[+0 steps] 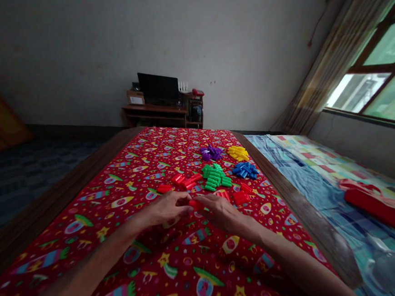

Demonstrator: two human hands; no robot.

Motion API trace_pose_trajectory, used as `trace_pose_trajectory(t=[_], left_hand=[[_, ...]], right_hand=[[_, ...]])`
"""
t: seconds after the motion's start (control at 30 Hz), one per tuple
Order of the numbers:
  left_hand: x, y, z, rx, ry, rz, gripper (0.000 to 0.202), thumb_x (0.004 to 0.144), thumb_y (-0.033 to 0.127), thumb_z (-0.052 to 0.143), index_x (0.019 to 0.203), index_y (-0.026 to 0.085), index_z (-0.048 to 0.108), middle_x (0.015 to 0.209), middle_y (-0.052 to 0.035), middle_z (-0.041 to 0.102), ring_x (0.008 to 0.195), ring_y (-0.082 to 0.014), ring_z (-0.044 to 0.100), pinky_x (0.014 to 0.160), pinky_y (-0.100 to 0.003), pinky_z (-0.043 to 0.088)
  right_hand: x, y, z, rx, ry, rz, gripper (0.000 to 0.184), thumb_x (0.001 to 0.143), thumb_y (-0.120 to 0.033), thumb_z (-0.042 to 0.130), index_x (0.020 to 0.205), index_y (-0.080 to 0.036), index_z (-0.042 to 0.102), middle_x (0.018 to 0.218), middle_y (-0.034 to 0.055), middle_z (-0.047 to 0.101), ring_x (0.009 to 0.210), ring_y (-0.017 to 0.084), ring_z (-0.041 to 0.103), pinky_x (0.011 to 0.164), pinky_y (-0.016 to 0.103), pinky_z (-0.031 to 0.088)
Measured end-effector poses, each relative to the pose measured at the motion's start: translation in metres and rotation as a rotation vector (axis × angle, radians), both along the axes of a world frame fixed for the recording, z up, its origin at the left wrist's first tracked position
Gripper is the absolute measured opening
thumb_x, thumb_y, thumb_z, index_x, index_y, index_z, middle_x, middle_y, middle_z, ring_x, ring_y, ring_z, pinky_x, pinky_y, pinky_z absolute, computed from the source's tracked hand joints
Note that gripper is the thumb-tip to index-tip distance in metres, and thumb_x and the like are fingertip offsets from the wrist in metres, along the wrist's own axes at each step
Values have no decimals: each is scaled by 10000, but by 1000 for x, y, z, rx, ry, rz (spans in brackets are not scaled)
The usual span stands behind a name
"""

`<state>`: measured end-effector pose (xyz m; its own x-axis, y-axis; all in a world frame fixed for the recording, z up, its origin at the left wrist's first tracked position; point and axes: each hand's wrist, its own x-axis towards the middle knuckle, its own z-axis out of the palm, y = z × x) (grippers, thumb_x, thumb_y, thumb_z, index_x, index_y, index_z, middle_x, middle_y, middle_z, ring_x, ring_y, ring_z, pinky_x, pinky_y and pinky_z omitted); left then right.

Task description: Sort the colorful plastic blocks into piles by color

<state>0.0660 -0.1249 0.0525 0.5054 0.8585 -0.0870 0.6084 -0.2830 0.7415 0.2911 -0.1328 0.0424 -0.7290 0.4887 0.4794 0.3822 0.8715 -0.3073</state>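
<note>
A red block (195,205) is gripped over the tablecloth (118,233) between the closed fingertips of the left hand (166,208) and right hand (222,214), its long axis laid from hand to hand, loose red pieces (185,181) being scattered just beyond.

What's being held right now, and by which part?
A small red plastic block, its left end pinched by the left hand, its right end by the right hand.
</note>
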Motion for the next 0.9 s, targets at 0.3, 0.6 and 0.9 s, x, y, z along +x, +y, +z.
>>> trace_pose_trajectory(t=[0.3, 0.6, 0.9], left_hand=[[-30, 44, -45, 753, 112, 258, 367, 880, 362, 472, 1170, 173, 593, 1262, -133, 590, 1226, -282, 526, 1033, -437, 440], [-46, 72, -84, 798, 114, 211, 325, 859, 205, 462, 1134, 189, 635, 1120, -107, 641, 1050, -235, 616, 920, -396, 518], [-45, 52, -46, 696, 60, 271, 278, 805, 201, 473, 996, 191, 675, 1027, -80, 726, 940, -226, 679, 864, -348, 542]], right_hand=[[74, 2, 2, -110, -64, -382, 297, 936, -378, 495, 982, -149, 679, 687, 32, 659, 559, 104, 537, 537, 214, 351], [104, 1, -6, 47, -230, -666, 301, 913, -344, 486, 779, -175, 697, 679, 68, 685, 534, 120, 534, 505, 239, 279], [22, 17, 3, 97, -41, -231, 205, 945, -234, 473, 969, -161, 662, 820, 73, 695, 679, 126, 593, 601, 226, 382]])
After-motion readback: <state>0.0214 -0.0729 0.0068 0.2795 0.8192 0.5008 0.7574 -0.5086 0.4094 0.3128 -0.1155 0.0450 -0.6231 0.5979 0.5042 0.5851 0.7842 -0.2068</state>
